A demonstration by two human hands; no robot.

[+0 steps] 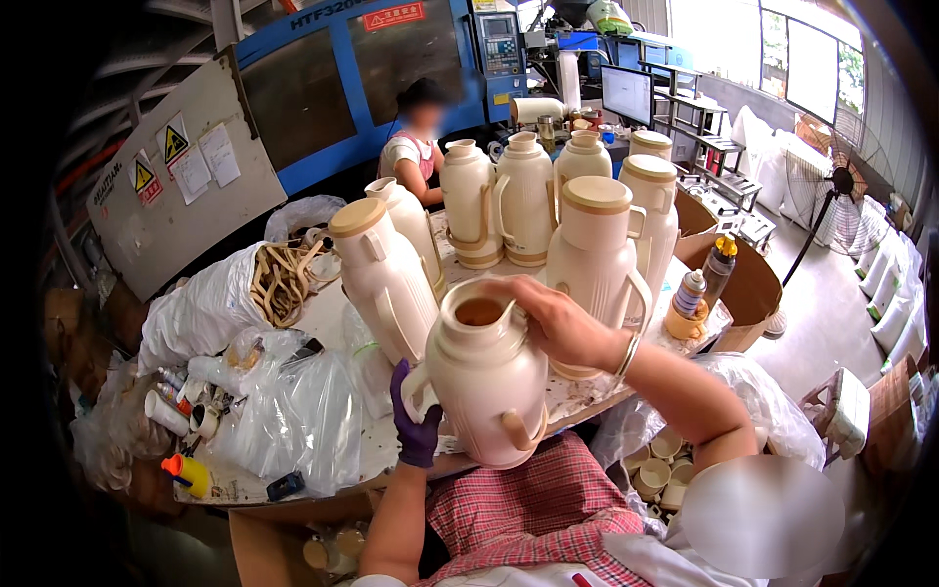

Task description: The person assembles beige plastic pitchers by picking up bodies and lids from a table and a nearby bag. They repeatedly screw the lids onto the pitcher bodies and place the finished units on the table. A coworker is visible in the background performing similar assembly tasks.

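Note:
A cream thermos jug without a lid is tilted toward me at the table's near edge, above my checked apron. Its open neck shows a brownish inside. My left hand, in a purple glove, is closed on the jug at its side handle. My bare right hand grips the jug's neck and shoulder from the right, its fingertips at the rim. Close by on the left stands a lidded thermos jug with a tan top. Just behind my right hand is another lidded jug.
More jugs crowd the table's far side, some unlidded. At left lie clear plastic bags and a sack of tan strips. A spray can stands at right. Below right, a bag holds cream parts. A co-worker sits beyond.

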